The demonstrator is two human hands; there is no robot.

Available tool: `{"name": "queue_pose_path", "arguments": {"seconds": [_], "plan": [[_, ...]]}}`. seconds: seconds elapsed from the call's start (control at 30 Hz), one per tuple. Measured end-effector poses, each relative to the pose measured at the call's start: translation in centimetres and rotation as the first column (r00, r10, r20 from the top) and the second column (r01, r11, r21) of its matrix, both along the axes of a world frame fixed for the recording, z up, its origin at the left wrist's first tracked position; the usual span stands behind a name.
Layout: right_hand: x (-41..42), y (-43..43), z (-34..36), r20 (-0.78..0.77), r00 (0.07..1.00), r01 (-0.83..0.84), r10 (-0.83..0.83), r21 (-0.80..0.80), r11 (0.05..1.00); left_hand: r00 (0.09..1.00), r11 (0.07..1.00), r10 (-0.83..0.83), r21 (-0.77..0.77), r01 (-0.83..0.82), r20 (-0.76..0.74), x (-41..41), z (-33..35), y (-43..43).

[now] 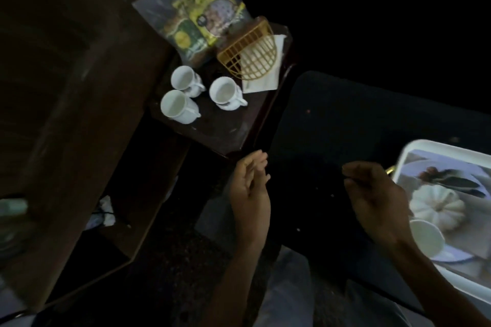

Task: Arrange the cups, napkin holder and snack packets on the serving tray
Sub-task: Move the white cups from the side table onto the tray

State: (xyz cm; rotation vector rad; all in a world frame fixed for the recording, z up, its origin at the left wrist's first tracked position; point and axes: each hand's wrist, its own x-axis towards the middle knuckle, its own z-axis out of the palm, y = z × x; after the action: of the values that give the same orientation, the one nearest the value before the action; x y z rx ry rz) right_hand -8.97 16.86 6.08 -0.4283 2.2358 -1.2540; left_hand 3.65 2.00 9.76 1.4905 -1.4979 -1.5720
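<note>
Three white cups [182, 78] [176, 106] [225, 92] stand on a small dark side table [223, 130]. Behind them lies a yellow lattice napkin holder [248, 52] with white napkins, and a clear bag of snack packets [196, 13]. At the right a white serving tray [414, 147] with a printed picture carries one white cup [426, 237]. My left hand [248, 191] hovers empty with fingers apart near the side table's front corner. My right hand [377, 194] is loosely curled and empty, just left of the tray.
The tray rests on a dark table [332, 127] to the right of the side table. A tall dark wooden cabinet [79, 87] fills the left. The room is dim, and the floor [186, 260] shows between the furniture.
</note>
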Motion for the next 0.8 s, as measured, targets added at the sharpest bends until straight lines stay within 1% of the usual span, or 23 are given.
{"name": "queue_pose_path", "arguments": {"seconds": [0.2, 0.3, 0.43, 0.57, 0.67, 0.73, 0.8], "plan": [[0.8, -11.1, 0.0, -0.003, 0.998, -0.066, 0.066, -0.074, 0.995, 0.997, 0.992, 0.066, -0.107, -0.063, 0.026, 0.4, -0.2, -9.8], [0.6, -16.5, 0.1, -0.019, 0.994, -0.107, 0.106, -0.085, 0.991, 0.997, 0.990, 0.065, -0.130, -0.058, 0.046, -0.3, -0.8, -14.1], [0.1, -21.9, -0.5, -0.033, 0.989, -0.143, 0.141, -0.070, 0.987, 0.999, 0.990, 0.009, -0.140, -0.002, 0.049, -1.2, -2.0, -17.8], [-0.2, -24.8, -1.4, -0.087, 0.982, -0.169, 0.166, -0.023, 0.985, 0.993, 0.982, -0.086, -0.160, 0.098, 0.078, -2.1, -3.2, -19.3], [-0.2, -25.3, -2.1, -0.098, 0.982, -0.167, 0.164, -0.025, 0.986, 0.987, 0.978, -0.140, -0.145, 0.151, 0.082, -2.6, -3.9, -19.5], [-0.2, -25.4, -2.4, -0.105, 0.982, -0.162, 0.158, -0.036, 0.986, 0.987, 0.980, -0.145, -0.126, 0.153, 0.069, -2.9, -4.1, -19.4], [-0.1, -25.5, -2.5, -0.112, 0.983, -0.149, 0.144, -0.046, 0.988, 0.993, 0.989, -0.114, -0.091, 0.117, 0.033, -3.0, -4.2, -19.4]]}}
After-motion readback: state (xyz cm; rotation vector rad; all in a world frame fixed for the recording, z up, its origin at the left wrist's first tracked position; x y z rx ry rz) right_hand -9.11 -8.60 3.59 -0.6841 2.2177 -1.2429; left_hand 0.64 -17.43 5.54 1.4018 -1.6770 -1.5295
